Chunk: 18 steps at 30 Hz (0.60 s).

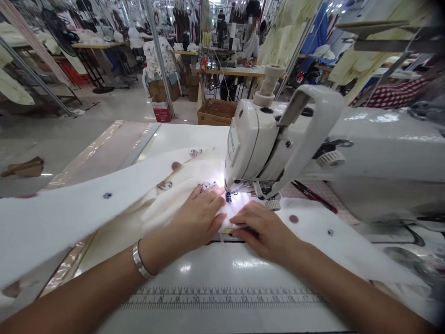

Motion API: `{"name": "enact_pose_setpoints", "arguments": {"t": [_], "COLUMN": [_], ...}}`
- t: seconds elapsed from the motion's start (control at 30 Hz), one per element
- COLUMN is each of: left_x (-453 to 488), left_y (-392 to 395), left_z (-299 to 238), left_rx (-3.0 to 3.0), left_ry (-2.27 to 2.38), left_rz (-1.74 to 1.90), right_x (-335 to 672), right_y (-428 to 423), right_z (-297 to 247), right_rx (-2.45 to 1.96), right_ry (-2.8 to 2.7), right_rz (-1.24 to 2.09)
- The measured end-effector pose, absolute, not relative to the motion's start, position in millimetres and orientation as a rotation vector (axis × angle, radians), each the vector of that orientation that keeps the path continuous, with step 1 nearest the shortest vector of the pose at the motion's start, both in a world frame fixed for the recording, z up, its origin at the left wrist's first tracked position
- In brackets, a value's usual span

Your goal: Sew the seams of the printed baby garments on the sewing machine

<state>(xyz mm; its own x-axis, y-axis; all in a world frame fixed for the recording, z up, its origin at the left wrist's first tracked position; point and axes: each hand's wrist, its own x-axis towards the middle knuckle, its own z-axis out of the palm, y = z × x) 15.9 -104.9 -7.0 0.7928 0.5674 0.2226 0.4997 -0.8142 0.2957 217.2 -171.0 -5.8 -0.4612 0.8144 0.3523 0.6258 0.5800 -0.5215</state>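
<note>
A cream printed fabric (104,199) lies across the white sewing table (215,273) and runs under the head of a white sewing machine (278,134). My left hand (200,215) lies flat on the fabric just left of the needle (228,195), fingers stretched out and together. My right hand (266,229) presses the fabric's near edge just right of the needle, fingers bent down onto the cloth. A silver bracelet (139,262) sits on my left wrist. The machine's lamp lights the cloth between both hands.
A ruler strip (222,297) is printed along the table's front. A red-handled tool (313,195) lies beside the machine base. Cardboard boxes (215,111), work tables, metal poles and hanging garments fill the hall behind. A person sits at a far table (250,46).
</note>
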Motion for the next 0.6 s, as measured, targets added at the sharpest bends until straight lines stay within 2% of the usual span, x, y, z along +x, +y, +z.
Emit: {"name": "enact_pose_setpoints", "arguments": {"t": [0.17, 0.33, 0.47, 0.6], "left_x": [17.3, 20.8, 22.6, 21.6], "left_y": [-109.5, -112.4, -94.8, -77.3], "left_z": [-1.5, -4.2, -4.3, -1.3], "left_rx": [2.796, 2.798, 2.778, 2.857], "left_ry": [0.840, 0.833, 0.853, 0.770], "left_rz": [0.531, 0.582, 0.490, 0.319], "right_x": [217.8, 215.5, 215.0, 216.4], "right_y": [-170.2, -169.7, -167.7, -164.9], "right_z": [-7.4, -9.6, -8.2, -6.5], "right_rx": [-1.191, -1.118, -1.166, -1.231], "right_ry": [-2.215, -2.341, -2.436, -2.446], "right_rz": [0.455, 0.323, 0.210, 0.236]}}
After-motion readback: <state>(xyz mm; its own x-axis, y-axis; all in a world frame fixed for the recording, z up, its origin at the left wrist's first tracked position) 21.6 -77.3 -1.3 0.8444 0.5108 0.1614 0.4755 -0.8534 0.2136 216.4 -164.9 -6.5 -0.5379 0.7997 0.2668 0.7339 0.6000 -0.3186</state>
